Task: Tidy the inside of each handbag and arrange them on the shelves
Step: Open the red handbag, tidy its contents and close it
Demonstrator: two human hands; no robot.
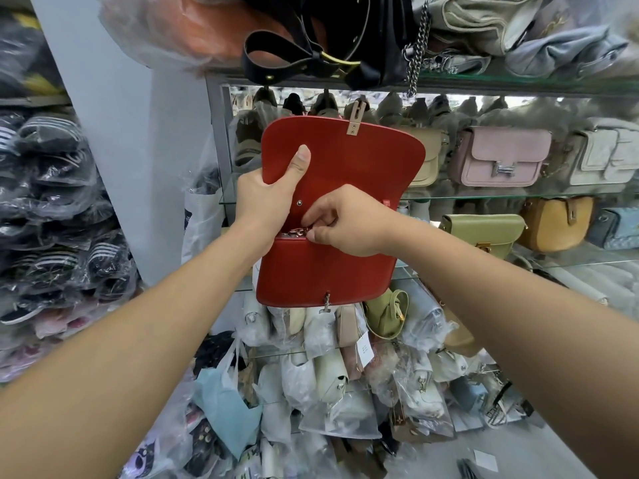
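**Red Flap Handbag Held Open Before the Shelves**

The red smooth-leather flap handbag [328, 274] is held in the air in front of the glass shelves [518, 196], with its flap raised and its opening exposed. A rose-gold metal chain [294, 232] lies inside the opening. The left grip [273, 191] clasps the flap's left edge, thumb on the lining. The right grip [349, 223] pinches the chain at the opening. Below, clear plastic bags [328, 378] contain pale handbags. A white paper tag [366, 350] carries print too small to read. The red bag has a tan clasp tab [356, 119] on the flap and a silver lock [326, 300] on the body.
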